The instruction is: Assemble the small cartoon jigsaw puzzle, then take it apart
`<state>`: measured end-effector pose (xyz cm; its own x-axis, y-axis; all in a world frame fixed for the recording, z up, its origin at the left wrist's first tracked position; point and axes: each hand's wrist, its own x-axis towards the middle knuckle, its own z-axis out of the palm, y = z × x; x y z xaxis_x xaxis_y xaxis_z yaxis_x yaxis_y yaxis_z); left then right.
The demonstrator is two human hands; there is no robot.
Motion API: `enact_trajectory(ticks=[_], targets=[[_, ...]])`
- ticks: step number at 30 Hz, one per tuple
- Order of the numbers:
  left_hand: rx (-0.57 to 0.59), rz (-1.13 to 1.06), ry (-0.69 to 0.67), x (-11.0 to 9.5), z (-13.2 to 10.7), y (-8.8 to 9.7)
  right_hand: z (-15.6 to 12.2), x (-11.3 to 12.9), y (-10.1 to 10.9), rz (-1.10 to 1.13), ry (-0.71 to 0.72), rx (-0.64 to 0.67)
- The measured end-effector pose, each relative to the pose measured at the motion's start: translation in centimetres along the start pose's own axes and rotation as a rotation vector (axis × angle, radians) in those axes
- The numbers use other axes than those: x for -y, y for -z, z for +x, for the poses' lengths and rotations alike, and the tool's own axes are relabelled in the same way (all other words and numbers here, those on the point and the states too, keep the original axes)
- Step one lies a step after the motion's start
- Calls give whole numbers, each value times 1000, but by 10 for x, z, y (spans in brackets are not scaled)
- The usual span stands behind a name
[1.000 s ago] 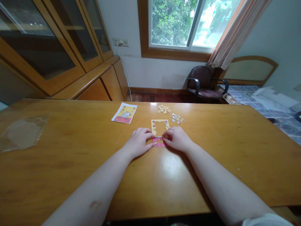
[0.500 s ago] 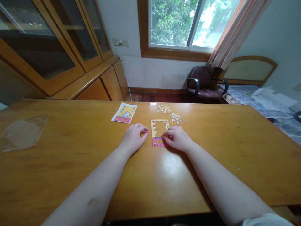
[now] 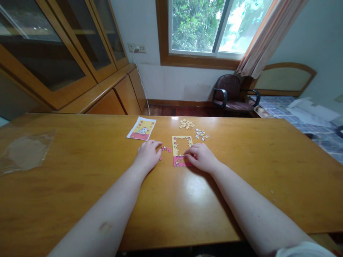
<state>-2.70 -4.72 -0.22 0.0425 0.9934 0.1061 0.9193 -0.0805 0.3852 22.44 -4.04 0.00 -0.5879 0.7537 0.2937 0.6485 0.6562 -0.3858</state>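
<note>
**Hands part at the puzzle's edge**

Left hand (image 3: 147, 155) now lies palm down on the table (image 3: 171, 203), well left of where it was a second ago, when both hands met over the pink lower band of the puzzle frame (image 3: 179, 162). Half a second ago its fingertips pinched a pink bit. Now its fingers are loosely spread and hold nothing, and a few loose pink pieces (image 3: 165, 149) lie free on the wood between its fingertips and the frame's left border.

Right hand (image 3: 203, 157) has not moved. Its curled fingers rest against the frame's lower right side, and whether they pinch a piece there cannot be told. The frame itself sits where it was, flat on the table in front of the person, with its middle unfilled.

Beyond it lie a small heap of yellow pieces (image 3: 187, 124) and a heap of white pieces (image 3: 201, 134). A picture card (image 3: 142, 129) lies to the left, and a clear plastic bag (image 3: 25, 151) is far off at the left edge.
</note>
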Motion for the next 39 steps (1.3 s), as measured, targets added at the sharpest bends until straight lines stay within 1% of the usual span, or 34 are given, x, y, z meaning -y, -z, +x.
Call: enact_trajectory(ticks=[3, 7, 14, 20, 25, 30, 33, 37, 39], targets=[[11, 16, -34, 1, 1, -1, 1, -1, -1, 23, -51, -81], [45, 45, -78, -2, 1, 0, 2, -1, -2, 51, -60, -132], [54, 25, -69, -5, 1, 5, 1, 0, -2, 72, -38, -184], [52, 52, -78, -3, 1, 3, -1, 1, -1, 93, -17, -235], [54, 52, -54, -5, 1, 0, -1, 0, -2, 100, -12, -244], [24, 10, -56, -4, 1, 0, -1, 0, -1, 99, -19, -243], [53, -104, -41, -4, 0, 2, -1, 1, -1, 98, -15, -242], [64, -457, 34, -13, -4, 3, 0, 3, -3, 68, 13, -230], [98, -635, 56, -19, -6, 0, 0, 5, -5, 47, 27, -221]])
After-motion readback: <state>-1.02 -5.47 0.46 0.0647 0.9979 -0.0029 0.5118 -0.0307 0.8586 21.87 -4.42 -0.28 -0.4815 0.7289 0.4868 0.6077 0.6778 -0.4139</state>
